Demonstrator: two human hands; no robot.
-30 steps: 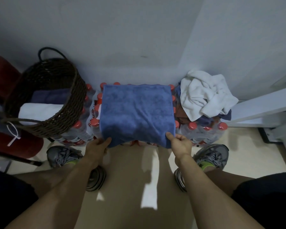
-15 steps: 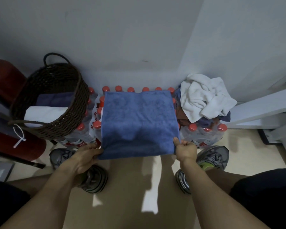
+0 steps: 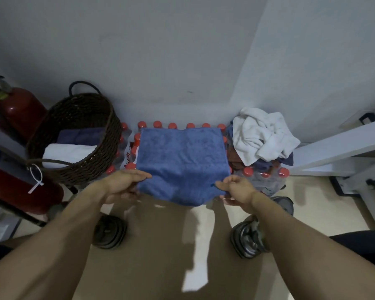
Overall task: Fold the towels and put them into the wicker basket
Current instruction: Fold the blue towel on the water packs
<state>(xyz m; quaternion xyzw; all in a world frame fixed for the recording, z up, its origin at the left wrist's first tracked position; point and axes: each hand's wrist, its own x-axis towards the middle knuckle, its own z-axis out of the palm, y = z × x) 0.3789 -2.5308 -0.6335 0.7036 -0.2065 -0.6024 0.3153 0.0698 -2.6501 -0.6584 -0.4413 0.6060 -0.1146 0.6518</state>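
Since half a second ago both hands have come inward along the near edge of the folded blue terry towel [image 3: 182, 163], and that edge now sags off the front of the bottles. Camera has tilted too; everything sits lower in view.

Dark brown woven wicker basket with loop handle [image 3: 91, 161] at 9 o'clock of the blue towel, just beside the bottle pack. Inside it: a folded white towel [image 3: 67, 153] at the near side, a folded dark blue towel [image 3: 80, 136] behind it.

Blue towel lies flat on the shrink-wrapped pack of red-capped clear plastic bottles [image 3: 173, 125], centre of view, against the grey wall.

Crumpled white towel pile [image 3: 262, 135] at 3 o'clock of the blue towel, on more bottles, with darker cloth under it.

Red fire extinguisher cylinders [image 3: 20, 111] at 9 o'clock of the basket, one lying low with a white zip tie [image 3: 36, 180].

Left hand [image 3: 121, 185] at the towel's near-left corner: fingers fairly straight, thumb on top, corner pinched between.

Right hand [image 3: 236, 188] at the near-right corner: fingers curled, gripping the edge.

Grey sneakers [image 3: 109, 231] on the tan floor at 6 o'clock of the towel.
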